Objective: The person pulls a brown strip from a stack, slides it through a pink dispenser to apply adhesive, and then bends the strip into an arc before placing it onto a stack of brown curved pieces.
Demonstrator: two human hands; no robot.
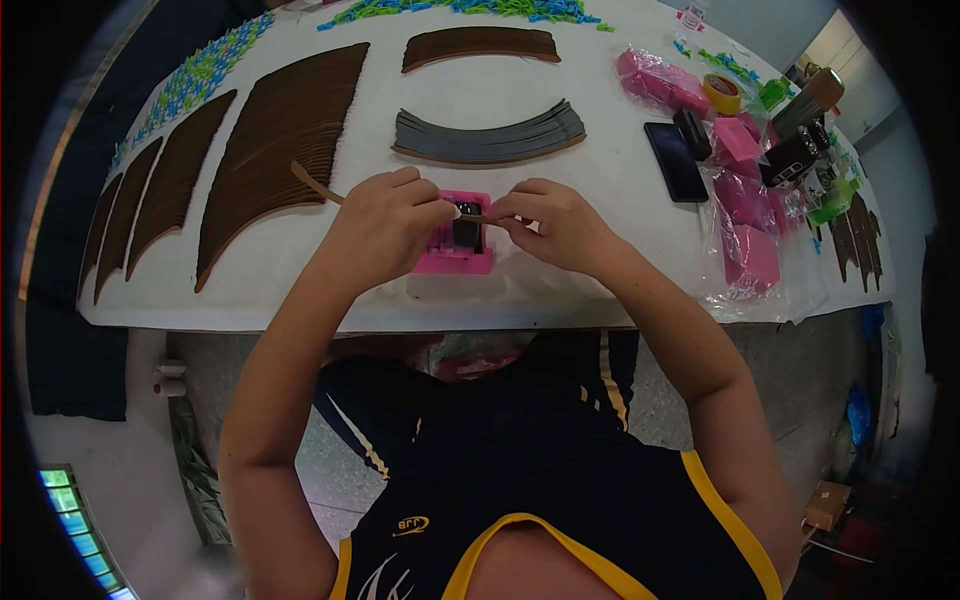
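Note:
A thin brown strip [318, 184] runs through both hands, its far end sticking out to the left past my left hand. My left hand [388, 220] is closed round the strip, thumb and fingers pinched near its right part. Facing it, my right hand [555, 228] pinches the strip's right end between thumb and fingertips. Directly below the strip stands a pink device [452, 262] with a black round part [467, 232] inside, perhaps a tape dispenser; my left hand partly hides it. A small pale spot shows at the left fingertips, too small to name.
Fanned brown strips [285, 130] lie at left, with a brown stack [480, 45] and a grey-topped stack [490, 135] ahead. At right are a phone [676, 162], pink packets [750, 258] and a yellow tape roll [722, 93]. Green and blue clips [480, 10] line the far edge.

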